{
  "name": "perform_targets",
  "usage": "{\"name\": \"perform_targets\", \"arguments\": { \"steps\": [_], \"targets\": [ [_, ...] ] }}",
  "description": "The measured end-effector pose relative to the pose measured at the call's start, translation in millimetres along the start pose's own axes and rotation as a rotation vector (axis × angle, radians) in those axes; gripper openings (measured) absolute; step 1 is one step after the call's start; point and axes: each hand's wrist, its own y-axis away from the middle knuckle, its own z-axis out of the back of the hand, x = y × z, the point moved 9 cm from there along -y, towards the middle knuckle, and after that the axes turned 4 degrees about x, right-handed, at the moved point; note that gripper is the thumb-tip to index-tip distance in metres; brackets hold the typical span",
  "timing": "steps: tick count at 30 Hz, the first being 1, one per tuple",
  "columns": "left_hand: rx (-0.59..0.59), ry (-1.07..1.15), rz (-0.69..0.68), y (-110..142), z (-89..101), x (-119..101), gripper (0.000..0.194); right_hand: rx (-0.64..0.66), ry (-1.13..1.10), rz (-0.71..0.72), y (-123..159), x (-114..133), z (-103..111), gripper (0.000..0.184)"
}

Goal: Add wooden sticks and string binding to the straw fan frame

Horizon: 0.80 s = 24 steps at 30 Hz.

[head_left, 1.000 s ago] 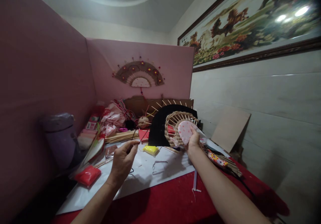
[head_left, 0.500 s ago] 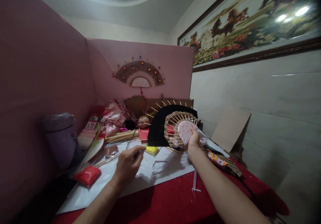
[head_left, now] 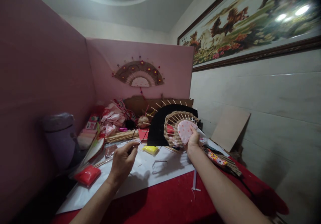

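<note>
My right hand (head_left: 193, 141) holds up a half-woven wicker fan (head_left: 175, 123) by its pink dotted fabric centre (head_left: 186, 130), with bare sticks fanning out of the weave. My left hand (head_left: 122, 162) hovers over the white sheet (head_left: 140, 173), fingers pinched on a thin dark strand (head_left: 135, 135) that runs up and back toward the clutter. A yellow pad (head_left: 150, 149) lies on the sheet between the two hands.
A black fan-shaped piece (head_left: 157, 127) stands behind the woven fan. A bundle of thin sticks (head_left: 120, 136), pink cloth (head_left: 114, 117), a red pouch (head_left: 87, 175) and a purple bin (head_left: 60, 137) crowd the left. Pink panels enclose the back and left. Red cloth (head_left: 170, 200) covers the table.
My left hand dipped right toward the yellow pad, then drew back left and up with the strand. My right hand kept the fan still.
</note>
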Motion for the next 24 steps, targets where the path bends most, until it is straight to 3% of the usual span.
{"name": "perform_targets", "arguments": {
  "steps": [12, 18, 24],
  "targets": [
    [-0.014, -0.103, -0.041, 3, 5.0, -11, 0.016, 0.026, 0.023, 0.043, -7, 2, 1, 0.033],
    [-0.070, -0.112, 0.023, 1, 12.2, -4, 0.015, 0.044, 0.022, 0.034, -9, 3, 0, 0.033],
    [0.087, -0.132, 0.040, 1, -6.9, 2, 0.017, 0.072, 0.026, 0.041, -13, 3, -1, 0.032]
  ]
}}
